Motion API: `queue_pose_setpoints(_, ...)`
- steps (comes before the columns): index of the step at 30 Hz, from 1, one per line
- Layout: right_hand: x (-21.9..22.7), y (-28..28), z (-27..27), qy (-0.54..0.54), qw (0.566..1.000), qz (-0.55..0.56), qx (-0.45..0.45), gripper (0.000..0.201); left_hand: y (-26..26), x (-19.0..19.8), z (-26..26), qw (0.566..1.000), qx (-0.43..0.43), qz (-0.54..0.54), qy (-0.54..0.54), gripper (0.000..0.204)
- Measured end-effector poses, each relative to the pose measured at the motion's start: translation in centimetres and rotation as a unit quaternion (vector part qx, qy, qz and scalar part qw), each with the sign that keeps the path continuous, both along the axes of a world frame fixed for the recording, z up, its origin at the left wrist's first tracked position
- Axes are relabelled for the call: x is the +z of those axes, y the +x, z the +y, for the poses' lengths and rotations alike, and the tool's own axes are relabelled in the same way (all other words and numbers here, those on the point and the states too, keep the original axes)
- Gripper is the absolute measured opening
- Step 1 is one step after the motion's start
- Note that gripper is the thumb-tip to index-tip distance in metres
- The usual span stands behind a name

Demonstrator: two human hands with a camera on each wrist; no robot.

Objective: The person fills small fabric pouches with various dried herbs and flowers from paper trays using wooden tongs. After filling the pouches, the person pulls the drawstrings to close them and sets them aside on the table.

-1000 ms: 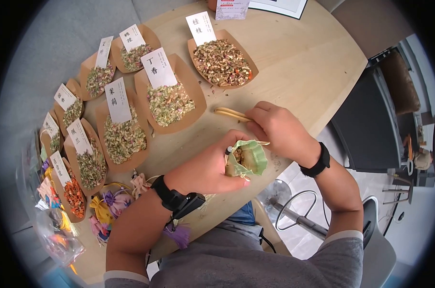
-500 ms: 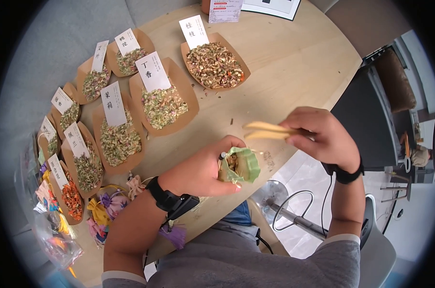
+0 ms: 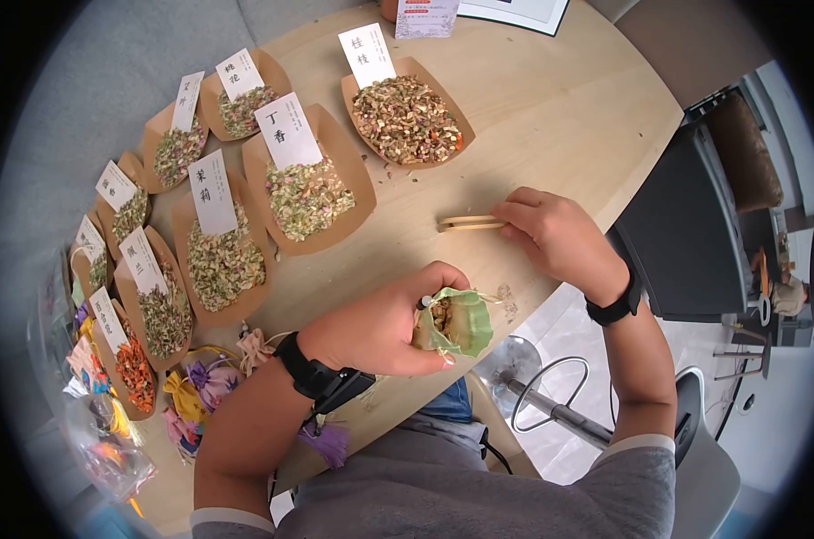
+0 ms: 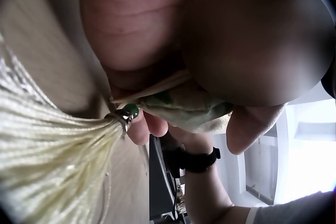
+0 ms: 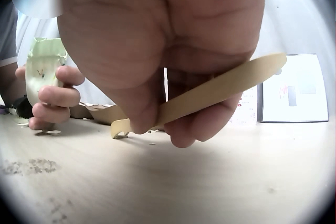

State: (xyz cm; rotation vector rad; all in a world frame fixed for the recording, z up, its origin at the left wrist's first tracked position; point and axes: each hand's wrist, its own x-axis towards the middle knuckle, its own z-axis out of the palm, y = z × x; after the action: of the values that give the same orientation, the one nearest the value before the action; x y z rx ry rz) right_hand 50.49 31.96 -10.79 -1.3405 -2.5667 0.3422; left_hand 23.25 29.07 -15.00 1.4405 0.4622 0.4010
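Observation:
My left hand (image 3: 362, 323) grips a small light green drawstring pouch (image 3: 470, 325) with its mouth facing up. Brown and yellowish dried bits show inside the pouch. A pale cream tassel (image 4: 58, 155) with a green bead (image 4: 131, 110) hangs from it in the left wrist view. Above the table, my right hand (image 3: 561, 241) pinches bamboo tongs (image 3: 472, 222) between thumb and fingers. The tongs' tips point left and are low at the tabletop, with a small greenish bit (image 5: 122, 136) right at them in the right wrist view.
Several brown paper trays of dried herbs with white name cards stand at the left and back, the nearest being the tray (image 3: 365, 211) marked 丁香. Crumbs (image 3: 507, 305) lie by the table's front edge. Colourful pouches (image 3: 211, 382) sit at the lower left.
My right hand first lifts the tongs right and back from the table, then brings them left and down again to a dark scrap's spot. The left hand stays nearly in place with the pouch.

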Motion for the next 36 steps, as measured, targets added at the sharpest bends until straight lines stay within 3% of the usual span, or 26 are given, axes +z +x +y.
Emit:
queue_pose_setpoints(5,0.1,0.2,-0.2,-0.031,0.999,-0.002,-0.009,0.023,0.1,0.0,-0.1,1.0,-0.001,-0.002,-0.01,0.065)
queue_pose_setpoints(7,0.5,0.6,-0.2,-0.027,0.998,0.055,-0.012,0.022,0.1,0.0,-0.1,1.0,0.005,-0.009,-0.009,0.065)
queue_pose_setpoints(10,1.6,1.3,-0.5,-0.047,0.997,0.036,-0.051,0.021,0.0,-0.1,-0.1,1.0,0.002,-0.006,-0.013,0.065)
queue_pose_setpoints(26,-0.1,0.1,-2.0,-0.031,0.997,0.008,-0.069,0.012,0.1,-0.2,-0.2,1.0,0.01,-0.013,-0.026,0.066)
queue_pose_setpoints(29,1.3,0.4,-2.2,-0.032,0.996,0.054,-0.07,0.012,0.0,-0.1,-0.2,0.999,0.034,-0.01,0.019,0.069)
queue_pose_setpoints(32,4.8,0.8,-3.0,-0.077,0.982,0.148,-0.085,0.012,0.0,-0.2,-0.2,0.998,0.04,0.009,-0.047,0.073)
queue_pose_setpoints(34,6.6,1.0,-3.8,-0.129,0.963,0.233,-0.048,0.014,0.1,-0.8,-0.2,0.997,0.076,-0.003,0.01,0.074)
queue_pose_setpoints(35,6.2,1.3,-3.5,-0.086,0.966,0.238,0.048,0.015,0.1,-0.8,-0.2,0.997,0.076,-0.003,0.01,0.074)
queue_pose_setpoints(36,6.4,1.1,-3.6,-0.086,0.966,0.237,0.047,0.015,0.2,-0.7,-0.1,0.997,0.081,-0.009,-0.003,0.074)
